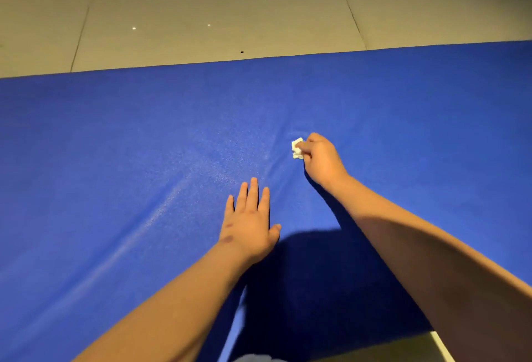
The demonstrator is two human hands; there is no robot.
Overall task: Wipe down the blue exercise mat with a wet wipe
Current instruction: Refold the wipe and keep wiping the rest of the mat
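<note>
Your blue mat (121, 166) lay flat across the pale tiled floor (201, 2), filling most of the view from side to side; its far edge ran against the tiles, and a strip of floor showed again at the lower right corner. Your left hand (250, 222) rested palm-down on the mat near the middle, fingers straight and close together, thumb set out to the side; it held nothing. Your right hand (321, 158) reached further out and to the right, fingers curled round a crumpled white wet wipe (297, 148) and pressing it against the mat; only a small wad of the wipe showed past the fingers on the left side of the hand. A shallow crease (276, 157) in the mat ran diagonally between your two hands, ending just beside the wipe; a faint lighter sheen streaked the mat to the left of the left hand. A dark shadow (316, 281) fell on the mat between your forearms; two small bright specks and one dark speck (241, 52) sat on the tiles beyond the mat.
</note>
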